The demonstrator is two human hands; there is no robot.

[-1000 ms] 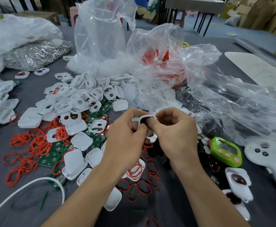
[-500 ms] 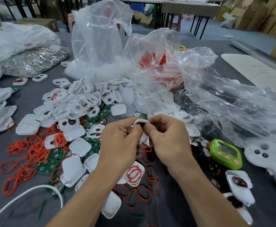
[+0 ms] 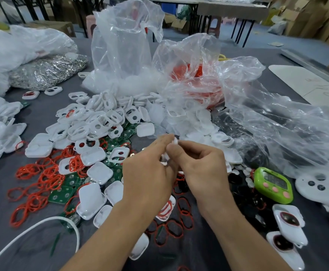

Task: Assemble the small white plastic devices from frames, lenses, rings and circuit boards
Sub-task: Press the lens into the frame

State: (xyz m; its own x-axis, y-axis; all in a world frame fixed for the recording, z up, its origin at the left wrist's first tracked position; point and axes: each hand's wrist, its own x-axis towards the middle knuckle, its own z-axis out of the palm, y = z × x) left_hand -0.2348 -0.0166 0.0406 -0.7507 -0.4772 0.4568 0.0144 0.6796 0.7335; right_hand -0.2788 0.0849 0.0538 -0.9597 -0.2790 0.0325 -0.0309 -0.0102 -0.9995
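Note:
My left hand [image 3: 150,173] and my right hand [image 3: 200,169] meet above the table's middle and pinch one small white frame [image 3: 172,145] between their fingertips; most of it is hidden by fingers. A heap of white frames [image 3: 93,122] lies beyond and to the left. Red rings [image 3: 42,178] are scattered at the left, with green circuit boards [image 3: 62,194] among them and white back shells [image 3: 90,202] nearby. Dark lenses [image 3: 242,190] lie right of my right hand. Two assembled devices [image 3: 287,222] with dark lenses rest at the lower right.
Clear plastic bags [image 3: 277,122] billow across the back and right, one holding red rings [image 3: 195,75]. A green timer [image 3: 273,184] and a white handheld controller [image 3: 324,188] lie at the right. A white cable [image 3: 42,223] curves at the lower left. A bag of silver metal parts [image 3: 48,71] sits back left.
Both hands have shifted slightly up and away with the frame. The dark lens seen between the fingertips earlier is now hidden, and the frame is turned so only its white edge shows.

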